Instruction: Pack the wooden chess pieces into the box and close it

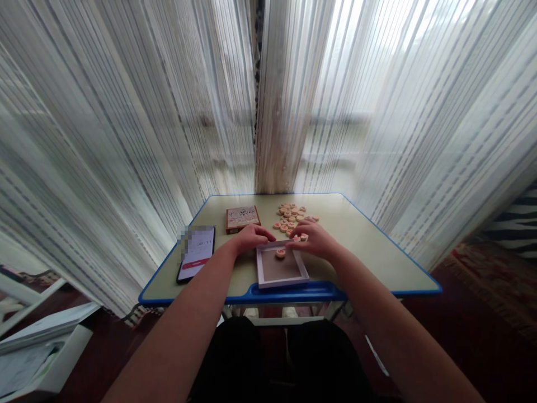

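A shallow open box with pale walls and a brownish floor lies near the table's front edge. Inside it, toward the back, sits one round wooden xiangqi piece with a red marking. My left hand is at the box's back left corner, fingers stretched out and nothing visible in them. Just past the back right corner, my right hand reaches over the near edge of a loose pile of xiangqi pieces. Its thumb and fingers are apart, and it covers some pieces. Several nearer pieces show red markings.
A decorated red-edged box lies at the back left of the table. A phone showing a timer rests at the left edge. Curtains hang behind the table, and a white bin of papers stands at lower left.
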Demonstrator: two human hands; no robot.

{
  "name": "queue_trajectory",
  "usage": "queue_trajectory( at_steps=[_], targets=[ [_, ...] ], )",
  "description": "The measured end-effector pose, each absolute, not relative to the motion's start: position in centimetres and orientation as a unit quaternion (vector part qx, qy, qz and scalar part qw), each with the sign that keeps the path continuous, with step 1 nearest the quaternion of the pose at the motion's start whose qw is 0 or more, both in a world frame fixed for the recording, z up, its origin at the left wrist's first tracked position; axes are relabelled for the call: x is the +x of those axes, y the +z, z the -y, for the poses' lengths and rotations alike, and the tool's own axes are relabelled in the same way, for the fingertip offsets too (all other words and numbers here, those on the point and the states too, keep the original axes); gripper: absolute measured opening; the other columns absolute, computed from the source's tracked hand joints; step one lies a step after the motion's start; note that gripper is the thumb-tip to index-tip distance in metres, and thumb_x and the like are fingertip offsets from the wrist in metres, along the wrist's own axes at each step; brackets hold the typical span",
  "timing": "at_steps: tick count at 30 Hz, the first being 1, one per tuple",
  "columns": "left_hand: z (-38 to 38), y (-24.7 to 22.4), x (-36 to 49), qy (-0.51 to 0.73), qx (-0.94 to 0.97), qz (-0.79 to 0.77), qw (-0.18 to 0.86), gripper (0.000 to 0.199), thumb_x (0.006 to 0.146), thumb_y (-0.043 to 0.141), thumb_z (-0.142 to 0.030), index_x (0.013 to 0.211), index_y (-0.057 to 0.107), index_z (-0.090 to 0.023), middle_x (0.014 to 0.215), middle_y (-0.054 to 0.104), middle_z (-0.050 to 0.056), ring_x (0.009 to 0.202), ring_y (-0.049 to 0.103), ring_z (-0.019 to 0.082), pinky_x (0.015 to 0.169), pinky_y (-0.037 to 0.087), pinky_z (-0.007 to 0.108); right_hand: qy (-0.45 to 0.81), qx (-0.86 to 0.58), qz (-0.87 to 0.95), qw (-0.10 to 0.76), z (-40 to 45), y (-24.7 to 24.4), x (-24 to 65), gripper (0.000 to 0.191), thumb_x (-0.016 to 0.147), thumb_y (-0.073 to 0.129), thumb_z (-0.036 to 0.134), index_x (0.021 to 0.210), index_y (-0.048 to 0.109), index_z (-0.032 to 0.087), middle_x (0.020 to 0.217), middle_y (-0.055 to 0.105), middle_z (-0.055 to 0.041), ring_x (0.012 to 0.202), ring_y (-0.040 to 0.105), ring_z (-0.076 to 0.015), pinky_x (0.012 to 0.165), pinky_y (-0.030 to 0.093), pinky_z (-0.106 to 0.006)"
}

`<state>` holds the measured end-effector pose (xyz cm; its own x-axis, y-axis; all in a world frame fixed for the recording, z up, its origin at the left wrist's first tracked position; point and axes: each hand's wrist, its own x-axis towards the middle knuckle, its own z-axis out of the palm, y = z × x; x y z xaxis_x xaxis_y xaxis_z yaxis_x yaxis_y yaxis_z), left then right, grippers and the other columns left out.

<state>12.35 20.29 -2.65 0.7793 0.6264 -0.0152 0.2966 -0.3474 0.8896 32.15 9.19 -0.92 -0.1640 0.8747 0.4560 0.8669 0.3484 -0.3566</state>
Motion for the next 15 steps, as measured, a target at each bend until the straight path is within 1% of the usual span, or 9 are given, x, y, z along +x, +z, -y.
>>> queue_trajectory(
  at_steps=[2, 3, 4, 6, 8, 10, 12, 15],
  targets=[
    [-20.3, -2.7, 12.4, 0.164, 0.805, -0.289, 0.492, 0.03, 0.058, 0.055, -0.016, 0.083, 0.072, -0.012, 0.081, 0.069, 0.004, 0.076, 0.059, 0.016, 0.068, 0.044, 0.024, -0.035, -0.61, 0.698, 0.373, -9.3, -0.7, 33.4, 0.029, 0.078, 0.053, 0.043, 0.071, 0.067, 0.018, 0.069, 0.059, -0.0037, 0.072, 0.051, -0.016, 0.071, 0.039, -0.029],
    [-20.3, -2.7, 12.4, 0.164, 0.805, -0.291, 0.49, 0.03, 0.058, 0.055, -0.016, 0.083, 0.071, -0.012, 0.082, 0.07, 0.004, 0.077, 0.059, 0.016, 0.069, 0.044, 0.024, -0.065, -0.642, 0.652, 0.399, -9.4, -0.7, 34.1, 0.028, 0.081, 0.049, 0.039, 0.073, 0.066, 0.017, 0.069, 0.059, -0.004, 0.071, 0.052, -0.016, 0.072, 0.04, -0.029],
    [-20.3, -2.7, 12.4, 0.165, 0.806, -0.292, 0.488, 0.03, 0.059, 0.055, -0.016, 0.083, 0.071, -0.012, 0.082, 0.07, 0.005, 0.078, 0.059, 0.016, 0.07, 0.044, 0.024, -0.094, -0.677, 0.607, 0.405, -9.5, -0.8, 34.8, 0.026, 0.081, 0.048, 0.034, 0.076, 0.067, 0.017, 0.069, 0.059, -0.0044, 0.071, 0.052, -0.0165, 0.073, 0.04, -0.03],
    [-20.2, -2.7, 12.5, 0.169, 0.81, -0.294, 0.479, 0.029, 0.06, 0.056, -0.018, 0.083, 0.071, -0.012, 0.083, 0.07, 0.005, 0.078, 0.059, 0.017, 0.072, 0.044, 0.024, -0.113, -0.746, 0.538, 0.374, -9.6, -1.0, 35.9, 0.023, 0.077, 0.047, 0.024, 0.086, 0.067, 0.016, 0.075, 0.061, -0.0061, 0.076, 0.054, -0.0179, 0.078, 0.04, -0.031],
    [-20.1, -2.7, 12.5, 0.172, 0.816, -0.295, 0.466, 0.028, 0.061, 0.058, -0.021, 0.084, 0.071, -0.012, 0.083, 0.07, 0.005, 0.079, 0.059, 0.017, 0.073, 0.044, 0.025, -0.086, -0.804, 0.497, 0.316, -9.6, -1.3, 36.7, 0.028, 0.073, 0.047, 0.017, 0.093, 0.067, 0.016, 0.085, 0.062, -0.0083, 0.083, 0.056, -0.0194, 0.082, 0.039, -0.031],
    [-20.0, -2.7, 12.4, 0.176, 0.819, -0.294, 0.46, 0.028, 0.062, 0.059, -0.024, 0.085, 0.071, -0.013, 0.084, 0.069, 0.005, 0.079, 0.06, 0.017, 0.074, 0.044, 0.026, -0.043, -0.841, 0.467, 0.27, -9.6, -1.7, 37.2, 0.034, 0.07, 0.046, 0.014, 0.096, 0.067, 0.017, 0.094, 0.063, -0.0099, 0.09, 0.056, -0.021, 0.083, 0.04, -0.031],
    [-19.9, -2.7, 12.4, 0.18, 0.818, -0.297, 0.458, 0.028, 0.062, 0.06, -0.026, 0.085, 0.071, -0.013, 0.085, 0.069, 0.005, 0.078, 0.06, 0.017, 0.074, 0.044, 0.026, -0.004, -0.856, 0.45, 0.255, -9.7, -2.0, 37.4, 0.037, 0.069, 0.045, 0.013, 0.099, 0.066, 0.018, 0.099, 0.064, -0.0097, 0.093, 0.057, -0.0216, 0.082, 0.041, -0.03],
    [-19.9, -2.8, 12.4, 0.184, 0.817, -0.307, 0.453, 0.029, 0.062, 0.062, -0.028, 0.084, 0.071, -0.012, 0.083, 0.069, 0.006, 0.079, 0.059, 0.018, 0.074, 0.044, 0.027, 0.024, -0.85, 0.456, 0.263, -9.9, -2.3, 37.4, 0.037, 0.072, 0.045, 0.016, 0.102, 0.066, 0.019, 0.101, 0.066, -0.0076, 0.094, 0.058, -0.0201, 0.081, 0.042, -0.028]
  ],
)
